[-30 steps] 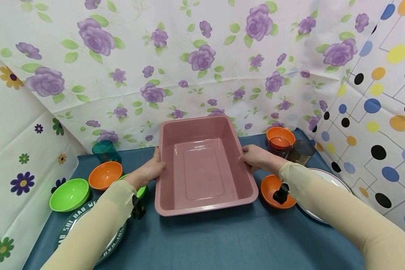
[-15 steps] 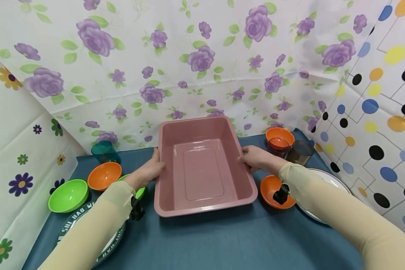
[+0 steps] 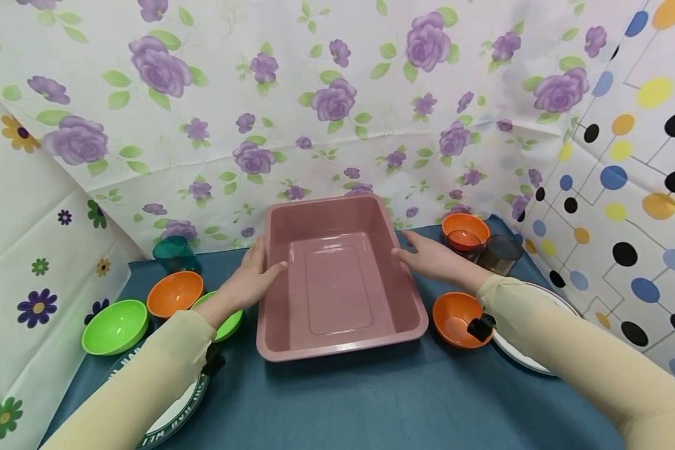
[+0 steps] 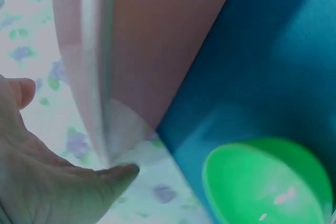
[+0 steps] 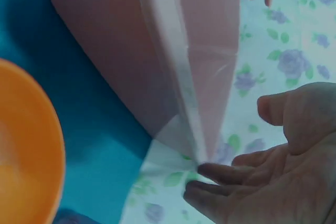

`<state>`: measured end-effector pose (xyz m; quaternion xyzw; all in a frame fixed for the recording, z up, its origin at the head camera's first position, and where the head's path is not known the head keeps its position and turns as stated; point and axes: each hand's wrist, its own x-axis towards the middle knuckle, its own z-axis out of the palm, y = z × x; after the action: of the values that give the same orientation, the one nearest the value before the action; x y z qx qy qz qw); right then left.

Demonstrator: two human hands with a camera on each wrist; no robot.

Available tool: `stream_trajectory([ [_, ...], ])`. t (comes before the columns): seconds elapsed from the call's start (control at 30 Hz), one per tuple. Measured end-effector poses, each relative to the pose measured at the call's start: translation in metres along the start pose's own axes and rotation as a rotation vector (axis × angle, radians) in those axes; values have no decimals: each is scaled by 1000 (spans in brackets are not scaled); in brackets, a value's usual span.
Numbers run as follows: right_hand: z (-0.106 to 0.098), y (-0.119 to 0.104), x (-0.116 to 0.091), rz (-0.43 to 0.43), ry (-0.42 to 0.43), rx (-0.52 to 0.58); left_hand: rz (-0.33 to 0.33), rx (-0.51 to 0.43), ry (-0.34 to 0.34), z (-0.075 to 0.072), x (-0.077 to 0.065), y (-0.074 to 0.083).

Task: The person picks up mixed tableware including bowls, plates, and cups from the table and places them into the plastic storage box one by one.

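A pink rectangular basin [image 3: 337, 281] sits in the middle of the blue cloth, near the back wall. At its left rim is my left hand [image 3: 250, 281], fingers straight and thumb spread over the edge. My right hand [image 3: 427, 253] lies by the right rim with fingers extended and loosened. In the left wrist view a green bowl [image 4: 262, 187] stands below the left hand, beside the basin. The right wrist view has an orange bowl [image 5: 26, 145] on the basin's other side. Whether the fingertips touch the rim is hard to tell.
On the left are another green bowl [image 3: 115, 326], an orange bowl [image 3: 174, 294], a teal cup [image 3: 177, 253] and a green-rimmed plate [image 3: 182, 412]. On the right stand stacked orange bowls [image 3: 465, 224], a dark cup [image 3: 500, 253] and a white plate [image 3: 525, 356].
Both hands have let go of the basin's sides, their fingers straightening. The left wrist has shifted slightly left and down. The basin stays in the same place.
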<state>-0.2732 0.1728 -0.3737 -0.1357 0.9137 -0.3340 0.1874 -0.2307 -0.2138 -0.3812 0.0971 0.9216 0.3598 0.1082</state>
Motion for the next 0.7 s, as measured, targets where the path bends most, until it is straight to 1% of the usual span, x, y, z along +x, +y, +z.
stream_trajectory([
  [0.1, -1, -6, -8, -83, 71, -139, 27, 187, 32, -4, -13, 6],
  [0.17, -1, -9, -16, -155, 121, -250, 54, 300, 58, -5, -21, 9],
  [0.3, 3, -9, -33, -248, 200, -447, 103, 489, 105, -4, -40, 15],
  [0.37, 5, -9, -42, -284, 226, -520, 139, 547, 131, -3, -50, 16],
  [0.5, 9, -10, -61, -358, 264, -612, 207, 628, 177, 0, -71, 19],
  [0.7, 15, -8, -88, -448, 304, -693, 244, 697, 180, 12, -96, 21],
])
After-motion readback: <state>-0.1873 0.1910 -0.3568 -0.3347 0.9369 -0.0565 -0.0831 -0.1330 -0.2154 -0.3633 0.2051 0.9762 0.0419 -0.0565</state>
